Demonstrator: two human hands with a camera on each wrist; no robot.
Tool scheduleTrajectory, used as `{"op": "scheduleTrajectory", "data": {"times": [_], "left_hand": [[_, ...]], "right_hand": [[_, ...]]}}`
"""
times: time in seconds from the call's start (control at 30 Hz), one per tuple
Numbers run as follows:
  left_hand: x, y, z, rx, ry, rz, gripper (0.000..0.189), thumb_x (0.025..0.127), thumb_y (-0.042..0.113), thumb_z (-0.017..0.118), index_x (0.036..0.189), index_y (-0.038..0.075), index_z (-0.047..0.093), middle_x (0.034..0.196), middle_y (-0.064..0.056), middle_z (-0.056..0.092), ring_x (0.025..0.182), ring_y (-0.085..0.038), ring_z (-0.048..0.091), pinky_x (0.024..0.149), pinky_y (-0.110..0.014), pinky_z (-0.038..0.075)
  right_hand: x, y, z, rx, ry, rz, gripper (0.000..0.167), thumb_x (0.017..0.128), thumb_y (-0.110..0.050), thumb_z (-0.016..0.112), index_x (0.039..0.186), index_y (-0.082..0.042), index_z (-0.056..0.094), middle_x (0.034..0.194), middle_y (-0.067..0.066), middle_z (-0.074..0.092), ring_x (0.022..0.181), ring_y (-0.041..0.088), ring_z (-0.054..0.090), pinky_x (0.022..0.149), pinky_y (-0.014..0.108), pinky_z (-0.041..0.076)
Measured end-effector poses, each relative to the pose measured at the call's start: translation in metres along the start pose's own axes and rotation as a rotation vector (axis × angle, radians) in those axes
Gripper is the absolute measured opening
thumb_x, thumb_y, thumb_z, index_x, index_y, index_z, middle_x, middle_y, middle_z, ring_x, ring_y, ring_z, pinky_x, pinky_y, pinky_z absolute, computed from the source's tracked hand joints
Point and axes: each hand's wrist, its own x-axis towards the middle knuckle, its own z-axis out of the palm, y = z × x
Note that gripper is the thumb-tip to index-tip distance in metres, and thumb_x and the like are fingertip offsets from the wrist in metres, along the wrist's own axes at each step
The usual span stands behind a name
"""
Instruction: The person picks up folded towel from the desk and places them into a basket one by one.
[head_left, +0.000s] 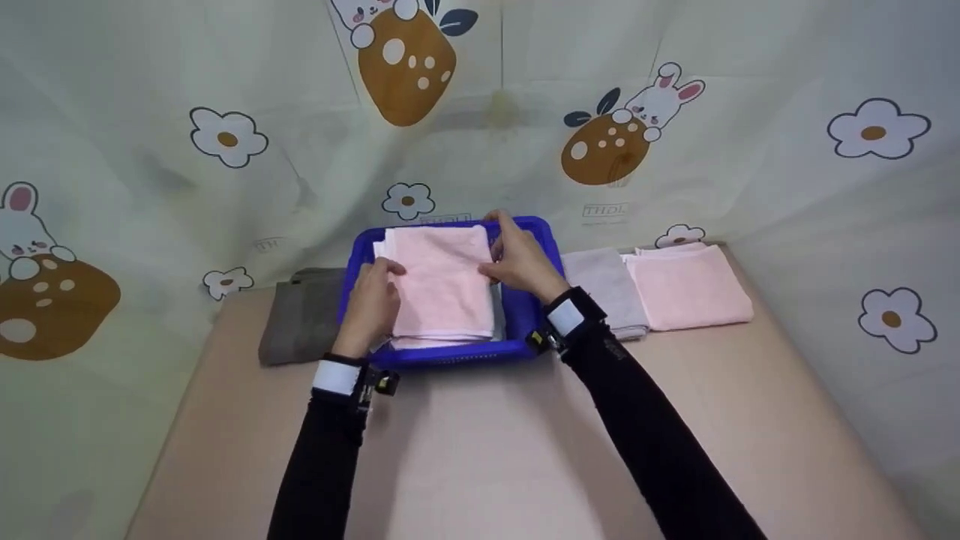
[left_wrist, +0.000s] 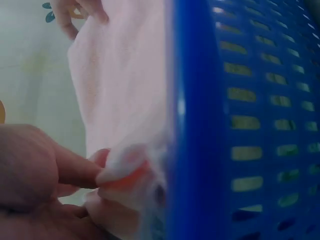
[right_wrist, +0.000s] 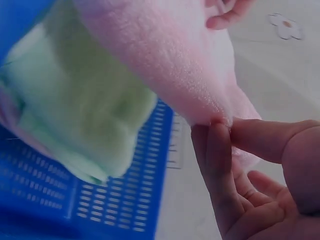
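Observation:
A folded pink towel [head_left: 442, 281] with white edges lies over the blue plastic basket [head_left: 450, 357]. On its left edge, my left hand [head_left: 371, 304] pinches the cloth between thumb and fingers; the left wrist view shows the pinched fold [left_wrist: 127, 167] close to the basket rim. My right hand [head_left: 523, 259] pinches the towel's right side, and in the right wrist view its thumb and fingertips meet on a pink corner. Beneath, inside the basket, a pale green folded towel [right_wrist: 95, 110] shows in the right wrist view.
Left of the basket lies a folded dark grey towel [head_left: 300, 319]. To the right are a light grey folded towel [head_left: 606, 289] and another pink folded towel [head_left: 690, 289]. A printed curtain [head_left: 510, 165] hangs behind the table [head_left: 465, 450].

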Motion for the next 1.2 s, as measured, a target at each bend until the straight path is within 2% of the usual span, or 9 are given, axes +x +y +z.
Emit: {"op": "scheduleTrajectory", "data": {"times": [0.07, 0.2, 0.37, 0.53, 0.6, 0.7, 0.8, 0.93, 1.2], "left_hand": [[0.001, -0.002, 0.001, 0.004, -0.065, -0.044, 0.035, 0.093, -0.009, 0.047, 0.127, -0.005, 0.057, 0.128, -0.032, 0.052, 0.109, -0.045, 0.057, 0.096, -0.055, 0.047], [0.001, -0.005, 0.005, 0.027, -0.154, -0.08, 0.047, 0.087, -0.008, 0.05, 0.134, -0.008, 0.052, 0.134, -0.035, 0.048, 0.112, -0.047, 0.057, 0.1, -0.054, 0.046], [0.005, -0.011, 0.008, 0.085, -0.174, -0.073, 0.057, 0.082, -0.01, 0.051, 0.139, -0.009, 0.051, 0.138, -0.036, 0.049, 0.122, -0.05, 0.056, 0.107, -0.055, 0.045], [0.007, -0.018, 0.014, 0.073, -0.2, -0.06, 0.059, 0.082, -0.011, 0.049, 0.141, -0.009, 0.051, 0.14, -0.035, 0.05, 0.128, -0.048, 0.053, 0.112, -0.054, 0.042], [0.009, -0.02, 0.015, 0.066, -0.206, -0.055, 0.058, 0.083, -0.011, 0.049, 0.142, -0.009, 0.051, 0.141, -0.034, 0.05, 0.131, -0.047, 0.052, 0.113, -0.054, 0.041], [0.011, -0.023, 0.019, 0.079, -0.211, -0.061, 0.057, 0.086, -0.009, 0.05, 0.142, -0.008, 0.05, 0.143, -0.034, 0.049, 0.134, -0.047, 0.049, 0.114, -0.055, 0.04], [0.012, -0.024, 0.025, 0.099, -0.222, -0.075, 0.057, 0.087, -0.008, 0.051, 0.144, -0.005, 0.051, 0.144, -0.033, 0.049, 0.136, -0.047, 0.048, 0.113, -0.056, 0.04], [0.01, -0.026, 0.031, 0.127, -0.222, -0.097, 0.057, 0.089, -0.005, 0.054, 0.146, -0.001, 0.051, 0.144, -0.03, 0.05, 0.135, -0.046, 0.049, 0.112, -0.056, 0.042], [0.004, -0.029, 0.03, 0.222, -0.212, -0.129, 0.058, 0.093, 0.003, 0.054, 0.15, 0.004, 0.049, 0.148, -0.029, 0.049, 0.132, -0.049, 0.051, 0.106, -0.062, 0.045]], "right_hand": [[0.002, 0.005, 0.005, -0.004, -0.028, 0.01, 0.075, 0.088, -0.005, 0.078, 0.151, -0.006, 0.039, 0.086, 0.011, 0.067, 0.062, 0.016, 0.065, 0.059, 0.025, 0.05], [0.007, 0.014, 0.009, 0.032, -0.076, 0.053, 0.072, 0.088, -0.002, 0.078, 0.15, -0.009, 0.04, 0.087, 0.012, 0.067, 0.063, 0.017, 0.069, 0.06, 0.026, 0.054], [0.016, 0.02, 0.008, 0.16, -0.141, 0.091, 0.064, 0.089, 0.001, 0.077, 0.143, -0.012, 0.045, 0.086, 0.009, 0.063, 0.066, 0.017, 0.068, 0.066, 0.033, 0.059], [0.025, 0.037, 0.005, 0.32, -0.203, 0.154, 0.067, 0.089, 0.006, 0.075, 0.145, -0.013, 0.043, 0.083, 0.007, 0.061, 0.064, 0.016, 0.066, 0.065, 0.028, 0.059], [0.027, 0.041, 0.005, 0.306, -0.222, 0.14, 0.067, 0.089, 0.006, 0.075, 0.146, -0.012, 0.042, 0.083, 0.009, 0.065, 0.063, 0.016, 0.067, 0.067, 0.032, 0.061], [0.029, 0.041, 0.002, 0.228, -0.25, 0.121, 0.064, 0.09, 0.003, 0.076, 0.144, -0.013, 0.045, 0.091, 0.014, 0.071, 0.067, 0.018, 0.07, 0.077, 0.045, 0.062], [0.027, 0.045, 0.0, 0.188, -0.27, 0.139, 0.061, 0.091, 0.001, 0.076, 0.142, -0.016, 0.047, 0.099, 0.019, 0.074, 0.072, 0.02, 0.073, 0.085, 0.055, 0.06], [0.026, 0.057, 0.003, 0.205, -0.28, 0.163, 0.059, 0.092, 0.005, 0.072, 0.143, -0.013, 0.048, 0.102, 0.025, 0.075, 0.077, 0.027, 0.076, 0.084, 0.052, 0.061], [0.03, 0.062, 0.016, 0.071, -0.317, 0.113, 0.052, 0.095, -0.001, 0.07, 0.144, -0.01, 0.055, 0.101, 0.023, 0.076, 0.086, 0.034, 0.076, 0.08, 0.046, 0.062]]}}
